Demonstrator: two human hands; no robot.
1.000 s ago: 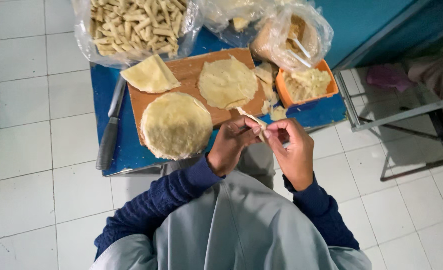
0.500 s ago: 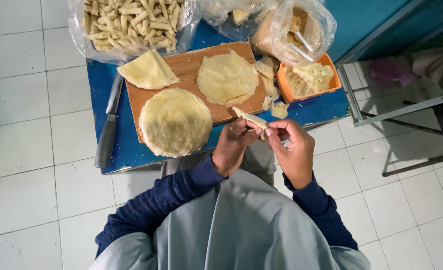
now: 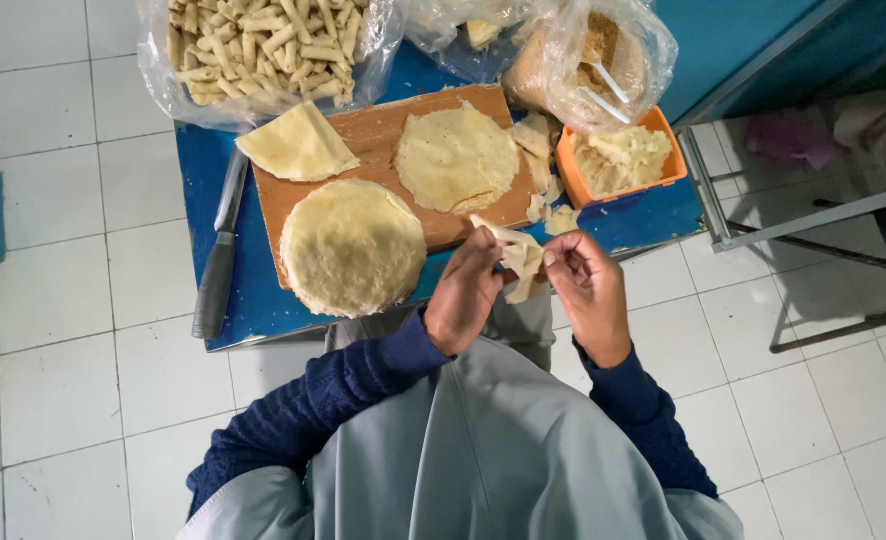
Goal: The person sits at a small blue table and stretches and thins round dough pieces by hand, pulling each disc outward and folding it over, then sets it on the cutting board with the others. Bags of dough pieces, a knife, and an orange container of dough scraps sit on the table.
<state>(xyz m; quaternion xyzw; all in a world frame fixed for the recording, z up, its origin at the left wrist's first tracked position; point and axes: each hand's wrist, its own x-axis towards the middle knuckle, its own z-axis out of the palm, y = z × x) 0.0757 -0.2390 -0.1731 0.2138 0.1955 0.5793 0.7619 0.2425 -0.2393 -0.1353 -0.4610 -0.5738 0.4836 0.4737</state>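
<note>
Pastry wrapper (image 3: 519, 262) in both hands, orange tub (image 3: 665, 172) of filling (image 3: 618, 158) nearby

Board (image 3: 383, 135): matt brown wood. Table (image 3: 248, 290): glossy blue paint. Wrappers (image 3: 351, 245): thin matt dough, finely rough. Tub (image 3: 663, 125): orange plastic. Bags (image 3: 163, 80): clear glossy plastic film. Knife (image 3: 218, 265): dull metal. Floor (image 3: 53, 350): smooth white tile.

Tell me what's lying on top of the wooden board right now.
On the wooden board lie a stack of round wrappers, one single round wrapper and a folded wrapper overhanging its far-left corner. What lies lower in the stack, and the board beneath it, is covered.
</note>
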